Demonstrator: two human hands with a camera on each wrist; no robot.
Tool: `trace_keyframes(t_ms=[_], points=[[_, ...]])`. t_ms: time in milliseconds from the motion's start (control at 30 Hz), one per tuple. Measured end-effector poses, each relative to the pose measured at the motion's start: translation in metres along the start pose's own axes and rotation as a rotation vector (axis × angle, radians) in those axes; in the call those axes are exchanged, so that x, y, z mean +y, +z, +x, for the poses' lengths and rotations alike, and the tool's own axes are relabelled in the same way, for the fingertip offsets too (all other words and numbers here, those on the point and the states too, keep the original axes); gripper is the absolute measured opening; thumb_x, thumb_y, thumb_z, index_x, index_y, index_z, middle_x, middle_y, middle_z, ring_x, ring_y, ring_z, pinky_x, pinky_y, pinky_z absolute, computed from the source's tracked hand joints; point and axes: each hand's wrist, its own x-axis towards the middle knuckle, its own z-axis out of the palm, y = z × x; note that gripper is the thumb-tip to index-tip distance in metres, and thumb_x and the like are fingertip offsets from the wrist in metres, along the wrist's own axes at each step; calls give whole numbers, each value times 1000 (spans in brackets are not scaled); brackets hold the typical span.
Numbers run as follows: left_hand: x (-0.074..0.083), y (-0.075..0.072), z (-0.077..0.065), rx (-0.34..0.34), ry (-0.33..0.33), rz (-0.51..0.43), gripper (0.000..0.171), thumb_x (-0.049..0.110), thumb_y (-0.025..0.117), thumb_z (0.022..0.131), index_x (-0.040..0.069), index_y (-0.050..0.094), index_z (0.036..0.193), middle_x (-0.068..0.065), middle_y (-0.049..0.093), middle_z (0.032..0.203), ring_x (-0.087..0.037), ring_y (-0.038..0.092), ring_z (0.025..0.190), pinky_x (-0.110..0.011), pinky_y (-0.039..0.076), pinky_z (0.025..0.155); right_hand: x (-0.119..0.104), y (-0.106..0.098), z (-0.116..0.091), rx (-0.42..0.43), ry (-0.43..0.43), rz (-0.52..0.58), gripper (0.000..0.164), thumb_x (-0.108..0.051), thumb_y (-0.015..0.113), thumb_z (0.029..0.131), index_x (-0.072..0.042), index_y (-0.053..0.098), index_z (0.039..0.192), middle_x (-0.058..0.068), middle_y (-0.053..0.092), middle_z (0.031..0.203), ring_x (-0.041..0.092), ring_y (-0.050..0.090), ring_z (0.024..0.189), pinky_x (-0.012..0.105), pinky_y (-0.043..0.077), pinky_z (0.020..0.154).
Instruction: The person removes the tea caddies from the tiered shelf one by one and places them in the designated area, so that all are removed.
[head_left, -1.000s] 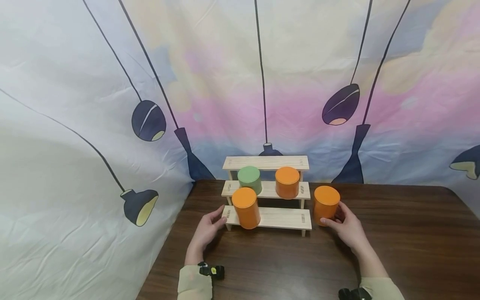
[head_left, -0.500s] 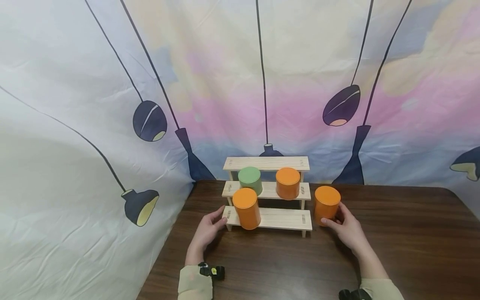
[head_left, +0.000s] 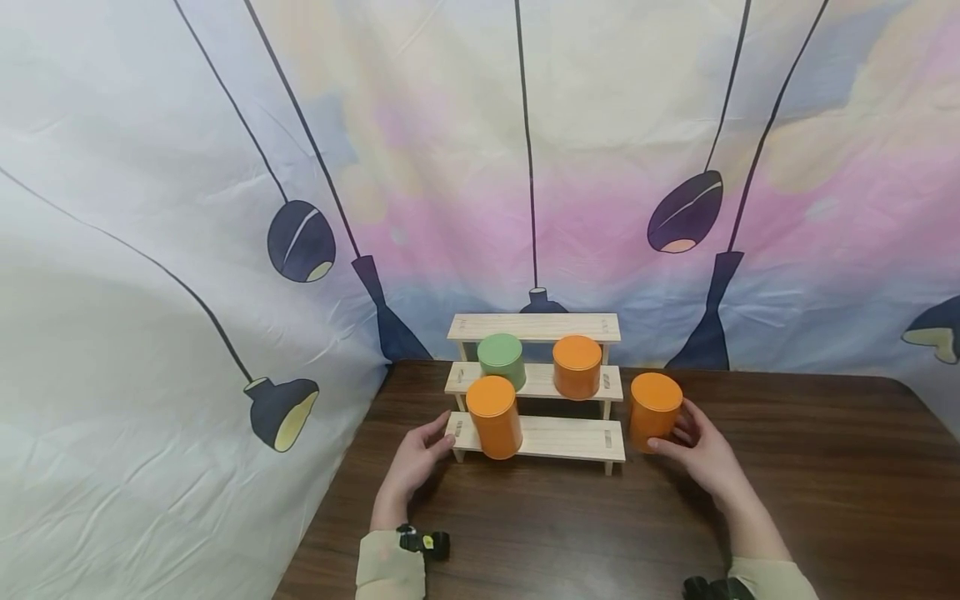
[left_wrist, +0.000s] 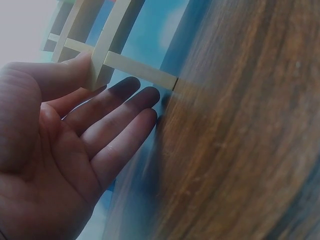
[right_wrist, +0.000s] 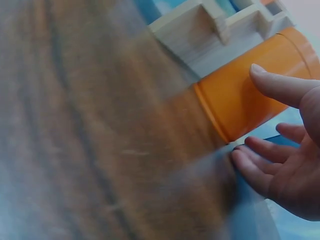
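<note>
A three-tier wooden display shelf (head_left: 570,433) stands on the table. My left hand (head_left: 414,462) pinches the left end of its lowest board between thumb and index finger, the other fingers extended below in the left wrist view. To the right of the shelf, an orange canister (head_left: 654,412) stands upright on the table. Beside it is my right hand (head_left: 705,454), thumb at the canister's near side, other fingers loosely spread and apart from it in the right wrist view. Another orange canister (head_left: 495,421) is on the lowest board; a green canister (head_left: 501,358) and an orange canister (head_left: 577,371) occupy the middle board.
The dark wood-grain table (head_left: 562,533) extends in front of the shelf and to its right. A patterned cloth (head_left: 600,167) with printed lamps hangs close behind the shelf and along the left side.
My right hand has shifted slightly to the right, its fingers loosening from the orange canister, which stays in place. The left hand keeps its hold on the shelf.
</note>
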Motion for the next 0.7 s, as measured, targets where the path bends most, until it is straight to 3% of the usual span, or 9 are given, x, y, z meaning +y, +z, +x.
trace_keyframes(t_ms=[200, 433, 567, 700], points=[[0, 0, 1, -1, 0, -6, 54, 17, 67, 106, 8, 54, 158, -15, 50, 162, -33, 53, 143, -49, 52, 109, -13, -12, -5, 12, 53, -15, 124, -40, 83, 95, -11, -10, 171, 36, 18, 170, 56, 25, 154, 70, 29, 120], [1, 0, 1, 0, -7, -4, 54, 16, 67, 106, 8, 54, 158, -15, 51, 161, -32, 55, 142, -49, 52, 109, -34, -20, -15, 120, 42, 6, 126, -49, 80, 95, -20, -16, 171, 31, 2, 175, 58, 13, 157, 75, 27, 118], [2, 1, 0, -6, -8, -9, 54, 16, 66, 106, 8, 53, 158, -16, 52, 160, -30, 59, 137, -48, 53, 108, -51, -17, -25, 277, -21, 80, 116, -41, 80, 98, -24, -6, 173, 19, 3, 179, 47, 12, 161, 70, 26, 121], [2, 1, 0, -10, -4, -16, 54, 15, 65, 107, 7, 52, 159, -17, 52, 160, -30, 60, 137, -46, 54, 107, -70, -8, -36, 555, -131, 176, 91, -27, 80, 99, -26, 26, 172, 4, 25, 177, 27, 25, 160, 50, 28, 128]])
